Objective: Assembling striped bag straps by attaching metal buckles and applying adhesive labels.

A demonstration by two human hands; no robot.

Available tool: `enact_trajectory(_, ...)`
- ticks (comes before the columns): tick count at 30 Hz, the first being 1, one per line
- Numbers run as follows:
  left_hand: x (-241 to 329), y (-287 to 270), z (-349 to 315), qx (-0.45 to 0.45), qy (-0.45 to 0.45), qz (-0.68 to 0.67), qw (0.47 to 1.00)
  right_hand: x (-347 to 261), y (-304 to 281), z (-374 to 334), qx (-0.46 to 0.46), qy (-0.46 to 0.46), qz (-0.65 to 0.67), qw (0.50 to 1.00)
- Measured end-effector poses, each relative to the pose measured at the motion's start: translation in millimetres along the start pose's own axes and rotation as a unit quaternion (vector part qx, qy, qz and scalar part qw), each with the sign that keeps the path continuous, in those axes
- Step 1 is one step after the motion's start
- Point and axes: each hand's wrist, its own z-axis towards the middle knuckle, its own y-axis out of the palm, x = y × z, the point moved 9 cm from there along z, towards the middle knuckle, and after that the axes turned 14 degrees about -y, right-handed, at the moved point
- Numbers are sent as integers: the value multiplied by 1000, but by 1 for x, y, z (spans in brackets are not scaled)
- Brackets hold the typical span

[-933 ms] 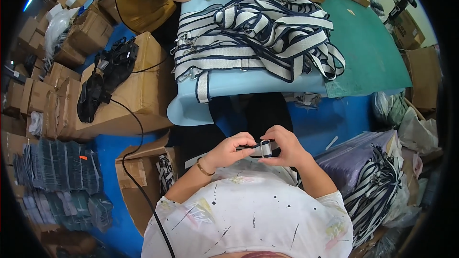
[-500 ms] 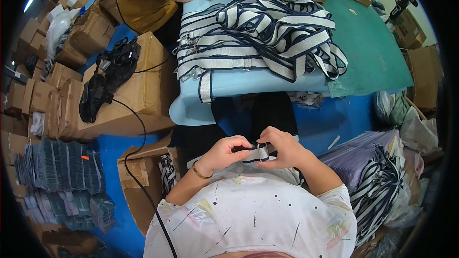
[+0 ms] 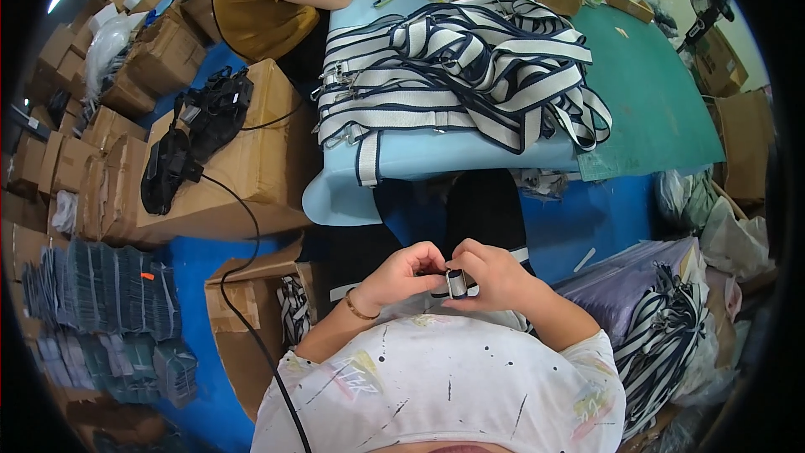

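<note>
Both hands meet above my lap on a piece of white-and-navy webbing strap with a small metal buckle around it. My right hand grips the strap by the buckle, thumb below and fingers above. The left hand pinches the dark edge of the same strap just to the left; its fingertips partly hide it. On the pale blue table ahead lies a large heap of white-and-navy straps, with metal hooks along its left side.
A carton holding straps stands left of my lap, with a black cable crossing it. More straps hang at the right beside purple plastic. A person in a mustard shirt sits at the table's far left.
The buckle and strap have turned in my fingers, and the strap now looks bunched into a loop. My left fingers have closed nearer to the right hand. The view has shifted slightly.
</note>
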Motion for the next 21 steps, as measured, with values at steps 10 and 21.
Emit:
enact_trajectory(10, 7, -6, -8, 10, 56, -20, 998, 6, 2, 3, -46, 56, -9, 997)
enact_trajectory(21, 0, -8, -13, 24, 28, -26, 999, -1, -2, 6, -6, 20, 69, 997)
